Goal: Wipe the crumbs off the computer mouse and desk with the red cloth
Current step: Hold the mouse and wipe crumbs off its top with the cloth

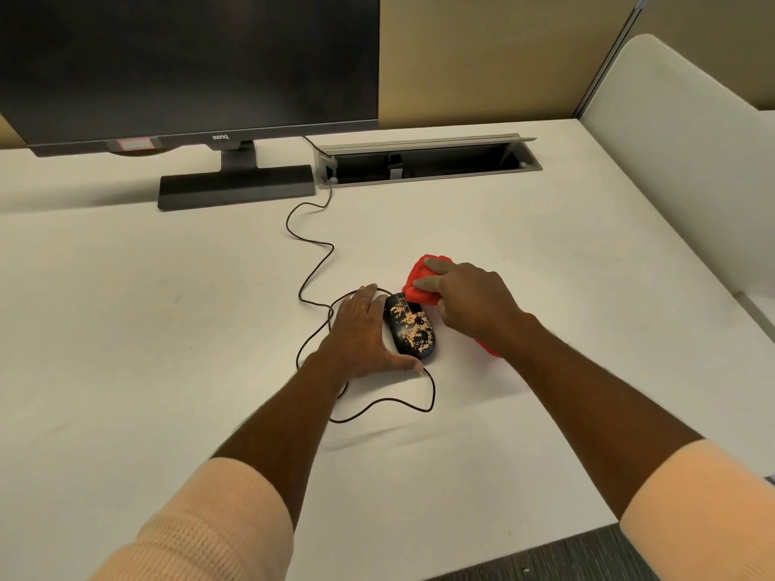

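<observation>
Crumb-covered mouse [410,330] mid-tabletop [167,287], long axis running away from the person – front tilted slightly left, left hand [364,329] flat against its left side with fingers straight, right hand [469,301] clutching bunched cloth [419,283] at mouse's front-right.

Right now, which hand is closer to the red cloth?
Right. The right hand grips the red cloth, bunched at the front of the mouse. The left hand rests against the mouse's left side, apart from the cloth.
</observation>
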